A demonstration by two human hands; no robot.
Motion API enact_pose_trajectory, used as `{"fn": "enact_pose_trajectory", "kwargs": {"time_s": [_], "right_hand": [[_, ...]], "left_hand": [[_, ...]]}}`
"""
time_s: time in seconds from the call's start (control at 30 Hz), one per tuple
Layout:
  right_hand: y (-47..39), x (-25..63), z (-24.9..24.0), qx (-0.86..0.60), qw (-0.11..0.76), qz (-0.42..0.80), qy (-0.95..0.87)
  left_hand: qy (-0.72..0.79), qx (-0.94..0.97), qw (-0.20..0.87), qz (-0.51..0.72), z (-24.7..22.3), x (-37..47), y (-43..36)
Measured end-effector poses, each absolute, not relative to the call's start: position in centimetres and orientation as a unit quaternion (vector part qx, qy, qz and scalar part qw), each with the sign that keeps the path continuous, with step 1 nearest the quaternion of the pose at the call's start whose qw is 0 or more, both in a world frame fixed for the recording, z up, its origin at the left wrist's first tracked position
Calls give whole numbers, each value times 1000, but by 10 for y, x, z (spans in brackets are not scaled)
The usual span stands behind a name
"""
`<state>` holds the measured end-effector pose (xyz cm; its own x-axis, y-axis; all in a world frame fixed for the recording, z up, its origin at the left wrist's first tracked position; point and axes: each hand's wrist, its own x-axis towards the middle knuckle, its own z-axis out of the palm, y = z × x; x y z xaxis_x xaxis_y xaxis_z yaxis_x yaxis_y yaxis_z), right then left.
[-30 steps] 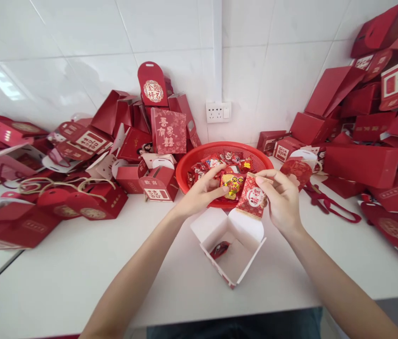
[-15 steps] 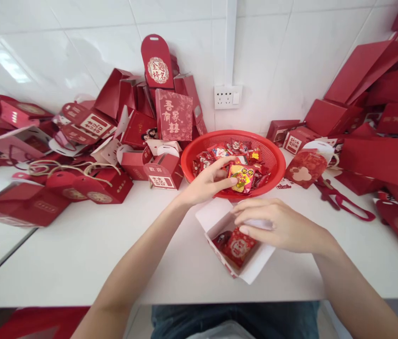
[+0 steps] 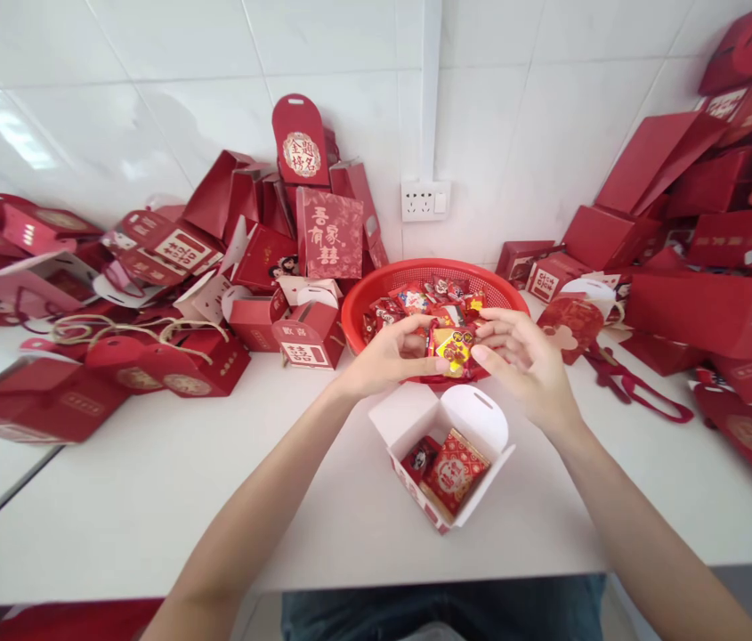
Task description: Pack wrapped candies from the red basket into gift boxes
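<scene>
My left hand (image 3: 392, 356) pinches a yellow and red candy packet (image 3: 452, 349) above the front rim of the red plastic basket (image 3: 357, 312). On the packet's right side is my right hand (image 3: 522, 361), its fingers apart and a fingertip close to the packet's edge. Wrapped sweets (image 3: 416, 298) fill the basket. Nearer the table's front edge, a small box (image 3: 408, 418) stands with its white flaps up. Inside it lie a red patterned packet (image 3: 456, 470) and a smaller dark red wrapped piece (image 3: 419, 458).
Red gift boxes and bags (image 3: 175, 356) crowd the left side of the white table (image 3: 181, 499). More red boxes (image 3: 696, 307) are piled on the right, with a red strap (image 3: 649, 396) before them. A socket (image 3: 424, 201) is on the tiled wall.
My right hand has moved from the small box up to the packet's right side, so the box's contents show more fully. My left hand still holds the packet, now turned more upright.
</scene>
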<state>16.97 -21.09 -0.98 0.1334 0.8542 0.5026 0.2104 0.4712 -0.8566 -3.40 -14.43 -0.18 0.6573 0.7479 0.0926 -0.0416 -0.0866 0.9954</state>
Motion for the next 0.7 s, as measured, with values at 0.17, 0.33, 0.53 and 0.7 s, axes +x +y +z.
{"fn": "enact_pose_trajectory", "kwargs": {"time_s": [0.17, 0.33, 0.53, 0.7], "right_hand": [[-211, 167, -9, -424, 595, 282, -621], [-222, 168, -1, -378, 593, 271, -657], [-235, 165, 6, -329, 372, 289, -819], [-233, 165, 3, -323, 373, 221, -841]], "left_hand": [[212, 704, 621, 272, 2, -37, -148], [169, 699, 625, 303, 0, -43, -143], [184, 690, 610, 345, -3, -44, -137], [185, 701, 601, 338, -2, -41, -140]]}}
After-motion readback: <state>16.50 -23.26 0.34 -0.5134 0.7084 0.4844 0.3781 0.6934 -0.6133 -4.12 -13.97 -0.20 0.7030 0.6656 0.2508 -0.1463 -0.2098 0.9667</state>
